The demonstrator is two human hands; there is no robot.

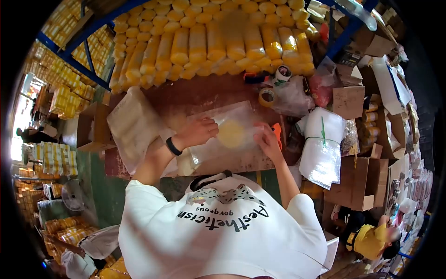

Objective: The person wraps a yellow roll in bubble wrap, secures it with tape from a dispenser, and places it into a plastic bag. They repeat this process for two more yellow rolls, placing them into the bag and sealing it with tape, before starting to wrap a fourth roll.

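Observation:
A clear plastic bag lies flat on the reddish-brown table in front of me, with a pale yellow round patch showing in its middle. My left hand, a black band on its wrist, rests over the left part of the bag; its fingers are curled together, and what they pinch is hidden. At the bag's right edge, my right hand pinches the plastic between thumb and fingers. An orange tool handle lies just beyond the right hand. Left of my left hand is a stack of whitish plastic sheets.
Yellow packed rolls are piled along the table's back. Tape rolls and a bundle of clear bags tied with green string sit at right. Cardboard boxes flank the table. A person in yellow is at lower right.

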